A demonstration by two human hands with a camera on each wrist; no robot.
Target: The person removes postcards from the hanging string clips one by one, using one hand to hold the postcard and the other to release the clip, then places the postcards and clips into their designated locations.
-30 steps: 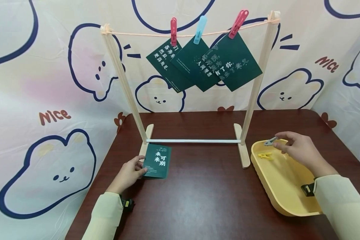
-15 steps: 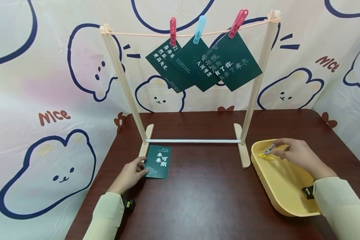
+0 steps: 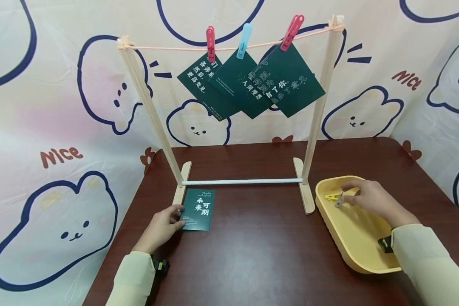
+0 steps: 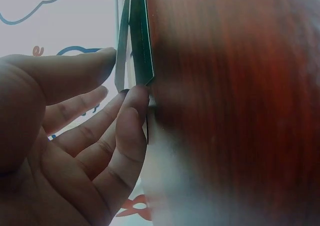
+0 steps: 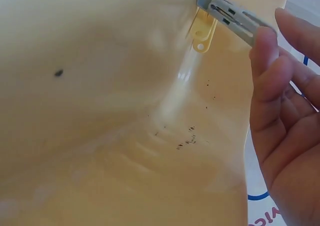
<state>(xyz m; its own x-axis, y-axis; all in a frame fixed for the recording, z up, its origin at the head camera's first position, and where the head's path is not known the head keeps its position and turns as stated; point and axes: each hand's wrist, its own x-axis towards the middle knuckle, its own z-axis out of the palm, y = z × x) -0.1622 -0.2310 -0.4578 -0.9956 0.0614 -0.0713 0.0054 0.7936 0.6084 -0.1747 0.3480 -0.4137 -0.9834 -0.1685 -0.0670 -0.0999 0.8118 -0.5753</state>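
In the head view, my left hand [image 3: 161,226] is at the left edge of a dark green card [image 3: 199,210] with white writing, lying on the table. The left wrist view has the card [image 4: 142,40] edge-on, between the thumb and the fingertips; a second layer stands slightly apart from it. My right hand [image 3: 372,202] pinches a grey clothes peg [image 3: 339,199] by one end, over the yellow tray [image 3: 338,242]. Close behind the peg's free end is a yellow clothes peg [image 5: 202,30], lying in the tray.
A wooden frame [image 3: 317,119] stands at the back, with a string [image 3: 157,48] across its top. Three green cards [image 3: 290,85] hang there from two red pegs [image 3: 211,42] and a blue peg [image 3: 244,40]. A white bar [image 3: 241,181] joins the frame's feet.
My right hand has lowered the grey peg into the tray, and the peg's free end now tips downward. The left hand stays at the card. The head view has shifted slightly.
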